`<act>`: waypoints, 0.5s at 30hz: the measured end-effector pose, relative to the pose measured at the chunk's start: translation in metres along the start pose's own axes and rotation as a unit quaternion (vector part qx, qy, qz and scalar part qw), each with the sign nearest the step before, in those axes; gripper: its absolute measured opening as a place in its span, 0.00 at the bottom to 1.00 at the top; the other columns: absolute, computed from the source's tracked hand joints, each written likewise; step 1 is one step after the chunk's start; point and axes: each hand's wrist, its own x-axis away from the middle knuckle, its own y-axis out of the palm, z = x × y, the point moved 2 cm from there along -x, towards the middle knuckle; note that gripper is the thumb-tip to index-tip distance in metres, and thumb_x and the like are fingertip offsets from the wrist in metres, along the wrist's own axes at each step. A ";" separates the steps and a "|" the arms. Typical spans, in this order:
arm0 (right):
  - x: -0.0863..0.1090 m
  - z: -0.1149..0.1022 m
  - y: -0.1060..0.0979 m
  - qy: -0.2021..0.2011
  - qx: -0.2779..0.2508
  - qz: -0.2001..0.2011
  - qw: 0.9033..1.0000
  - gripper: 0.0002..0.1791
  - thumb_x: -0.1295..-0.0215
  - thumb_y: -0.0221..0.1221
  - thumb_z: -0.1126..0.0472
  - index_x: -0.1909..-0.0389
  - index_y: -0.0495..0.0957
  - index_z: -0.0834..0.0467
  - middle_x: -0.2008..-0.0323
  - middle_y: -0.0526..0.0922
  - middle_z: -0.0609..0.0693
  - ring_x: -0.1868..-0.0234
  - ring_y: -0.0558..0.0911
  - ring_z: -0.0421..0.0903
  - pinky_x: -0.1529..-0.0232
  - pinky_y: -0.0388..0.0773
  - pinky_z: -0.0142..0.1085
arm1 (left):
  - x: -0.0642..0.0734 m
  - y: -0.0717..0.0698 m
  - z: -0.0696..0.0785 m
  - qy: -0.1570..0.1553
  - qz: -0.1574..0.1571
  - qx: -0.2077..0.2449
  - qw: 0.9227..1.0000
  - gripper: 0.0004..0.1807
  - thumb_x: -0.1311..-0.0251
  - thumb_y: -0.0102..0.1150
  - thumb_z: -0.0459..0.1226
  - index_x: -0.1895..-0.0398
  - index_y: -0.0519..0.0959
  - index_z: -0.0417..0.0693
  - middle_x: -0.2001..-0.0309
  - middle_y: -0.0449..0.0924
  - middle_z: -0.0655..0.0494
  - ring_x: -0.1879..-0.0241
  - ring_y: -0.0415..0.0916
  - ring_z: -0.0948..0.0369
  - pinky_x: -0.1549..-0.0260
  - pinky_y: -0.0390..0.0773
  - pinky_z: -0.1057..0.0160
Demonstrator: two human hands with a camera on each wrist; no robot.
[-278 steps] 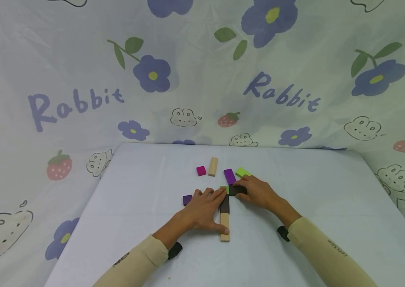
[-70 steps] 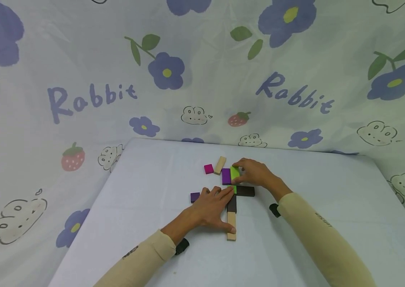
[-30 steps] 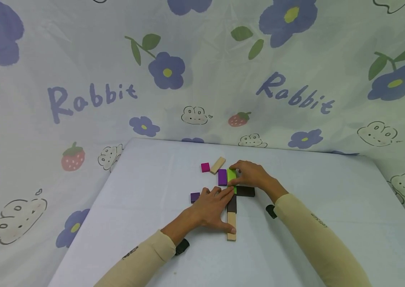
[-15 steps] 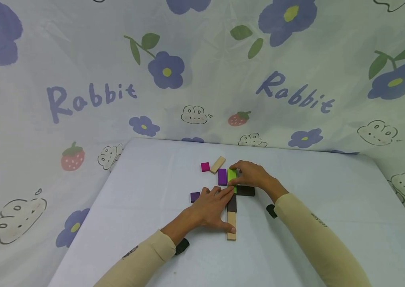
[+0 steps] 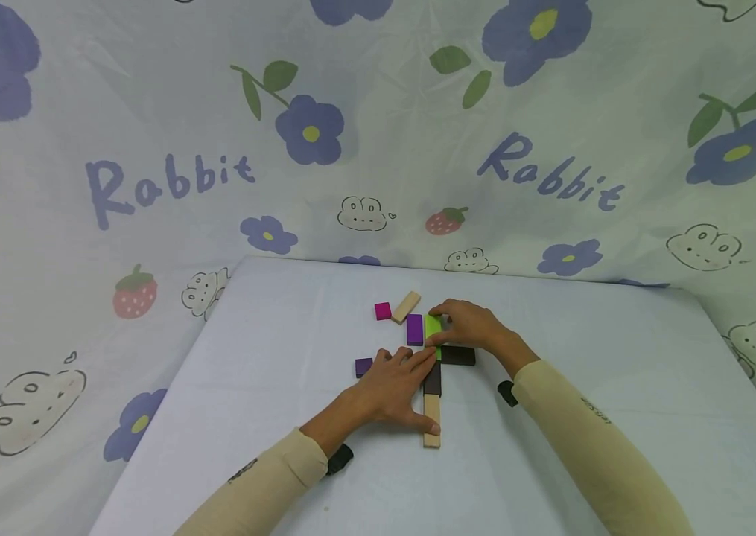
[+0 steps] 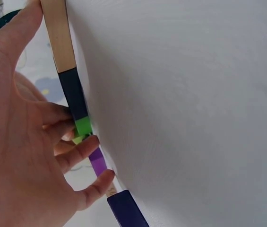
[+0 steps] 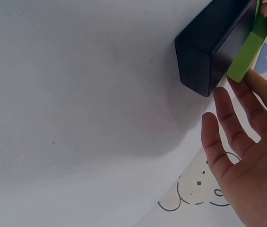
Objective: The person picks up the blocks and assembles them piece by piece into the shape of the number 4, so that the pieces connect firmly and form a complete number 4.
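Note:
In the head view a row of blocks runs away from the person: a plain wooden block [image 5: 431, 411], a black block [image 5: 432, 380], then a green block [image 5: 438, 354]. Another black block [image 5: 459, 356] juts right from the green one. My left hand [image 5: 389, 391] spans the row, fingertips on the green block and thumb on the wooden one, fingers mostly straight. My right hand [image 5: 474, 325] pinches a lime green block [image 5: 433, 326] between thumb and fingers at the row's far end. In the right wrist view the lime block [image 7: 244, 54] lies beside the black block [image 7: 209, 47].
A purple block [image 5: 414, 330] lies just left of the lime one. Farther back are a magenta cube [image 5: 383, 311] and a loose wooden block [image 5: 406, 307]. A dark purple block [image 5: 363, 368] sits left of my left hand. A printed curtain [image 5: 378, 134] hangs behind the white table [image 5: 250, 417].
Since the earliest frame, my right hand left the black block and brought the lime block to the row's far end. The purple block shifted left. Hardly anything moved in the last second.

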 end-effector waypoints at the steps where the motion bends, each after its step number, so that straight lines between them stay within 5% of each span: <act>1: 0.000 0.000 -0.001 -0.002 -0.001 0.000 1.000 0.42 0.45 0.71 0.35 0.34 0.77 0.55 0.36 0.77 0.56 0.35 0.75 0.57 0.38 0.71 0.59 | 0.000 0.000 0.000 0.000 0.001 0.003 1.000 0.65 0.52 0.54 0.79 0.17 0.48 0.54 0.19 0.44 0.60 0.25 0.54 0.52 0.35 0.61 0.41; 15: 0.000 0.002 0.000 -0.012 -0.011 -0.002 1.000 0.39 0.42 0.70 0.39 0.34 0.77 0.56 0.38 0.79 0.54 0.39 0.78 0.55 0.41 0.74 0.57 | 0.000 -0.001 0.001 -0.001 0.000 0.003 1.000 0.64 0.52 0.53 0.79 0.17 0.48 0.54 0.18 0.44 0.60 0.25 0.54 0.51 0.35 0.61 0.41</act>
